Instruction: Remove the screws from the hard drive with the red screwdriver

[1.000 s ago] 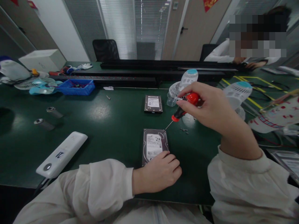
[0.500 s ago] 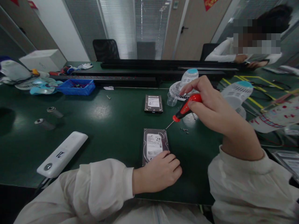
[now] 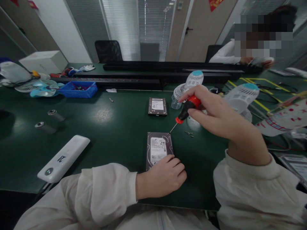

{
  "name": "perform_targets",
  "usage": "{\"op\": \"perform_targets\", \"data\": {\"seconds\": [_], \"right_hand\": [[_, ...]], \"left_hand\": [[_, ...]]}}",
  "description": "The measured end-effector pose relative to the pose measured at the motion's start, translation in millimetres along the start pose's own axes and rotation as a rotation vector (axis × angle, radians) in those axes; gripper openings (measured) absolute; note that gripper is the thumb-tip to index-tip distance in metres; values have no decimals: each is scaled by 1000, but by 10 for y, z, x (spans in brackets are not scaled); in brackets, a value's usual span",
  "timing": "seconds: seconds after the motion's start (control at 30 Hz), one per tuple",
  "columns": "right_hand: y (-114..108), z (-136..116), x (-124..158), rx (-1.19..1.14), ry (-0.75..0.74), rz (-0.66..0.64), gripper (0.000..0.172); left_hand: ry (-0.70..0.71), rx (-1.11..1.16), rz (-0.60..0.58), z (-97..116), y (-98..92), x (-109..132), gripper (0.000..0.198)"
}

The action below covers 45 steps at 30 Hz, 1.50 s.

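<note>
A hard drive with a white label lies on the green table before me. My left hand covers its lower right part, fingers curled over the near edge and holding it. In my right hand is a red and black screwdriver, tilted, its handle between thumb and fingers. The thin shaft reaches down to the drive's top right corner; whether the tip sits in a screw is too small to tell. Several loose screws lie right of the drive. Farther back rests a second hard drive.
A white power bank-like device and two metal cylinders are at left. Behind them stands a blue bin. White fans and a clear cup are at right. Another person sits across the table.
My right hand and the screwdriver handle have shifted slightly left and down, while the tip stays at the drive's corner. My left hand is unchanged. The other person's hands have moved.
</note>
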State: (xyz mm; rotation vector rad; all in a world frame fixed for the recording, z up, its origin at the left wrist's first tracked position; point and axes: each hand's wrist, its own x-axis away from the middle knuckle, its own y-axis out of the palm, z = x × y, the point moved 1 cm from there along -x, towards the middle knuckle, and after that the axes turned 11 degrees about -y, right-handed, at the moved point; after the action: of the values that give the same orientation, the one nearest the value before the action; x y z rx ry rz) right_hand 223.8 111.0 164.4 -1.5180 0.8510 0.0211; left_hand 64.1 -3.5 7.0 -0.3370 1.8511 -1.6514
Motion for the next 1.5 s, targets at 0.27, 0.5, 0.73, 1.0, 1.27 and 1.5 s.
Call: {"op": "perform_targets", "data": {"seconds": [0.27,0.5,0.73,1.0,1.27,1.5], "right_hand": [[34,8,-15,203,178,18,33],[11,3,-14,68,86,40,20],[38,23,-17,221,126,47,30],[11,0,-3,175,78,15,27],[13,29,18,217,94,0,38],[23,26,5,209,152,9,40]], "left_hand": [[-9,10,8,1,-13,-11,23],[2,-3,-8,-1,-21,-7,20],[-4,10,2,-2,-11,-6,23],[-11,28,18,-3,-2,-5,24],[-9,32,12,-2,-9,2,22],[-12,35,15,-1,7,-2,22]]}}
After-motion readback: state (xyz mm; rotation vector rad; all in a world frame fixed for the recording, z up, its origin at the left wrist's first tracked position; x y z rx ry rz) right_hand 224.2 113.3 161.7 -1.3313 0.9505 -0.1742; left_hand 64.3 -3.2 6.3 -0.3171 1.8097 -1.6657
